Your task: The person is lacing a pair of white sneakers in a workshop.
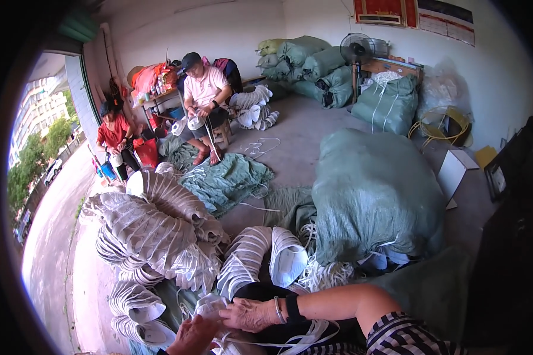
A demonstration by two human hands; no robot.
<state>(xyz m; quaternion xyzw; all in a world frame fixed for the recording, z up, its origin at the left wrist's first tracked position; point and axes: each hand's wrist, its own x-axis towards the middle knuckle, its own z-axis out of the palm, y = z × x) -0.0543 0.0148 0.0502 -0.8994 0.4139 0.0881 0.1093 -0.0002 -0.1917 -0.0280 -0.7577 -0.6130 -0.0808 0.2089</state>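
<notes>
Low in the picture, my left hand (194,335) and my right hand (250,315) are close together on a white shoe upper (209,306). The fingers of my left hand are closed on its near side. My right hand, with a bangle and a dark band at the wrist, bends its fingers over the other side; the fingertips are partly hidden. White laces (313,337) trail across my lap below my right forearm. Just beyond my hands stand nested stacks of white shoe uppers (245,260), and a larger pile of them (154,231) lies to the left.
A big green sack (376,195) stands at the right, with a heap of white laces (325,275) beside it. Two people (204,94) (117,139) sit working at the far left near a green cloth (228,180). More sacks (313,62) and a fan (356,50) are at the back.
</notes>
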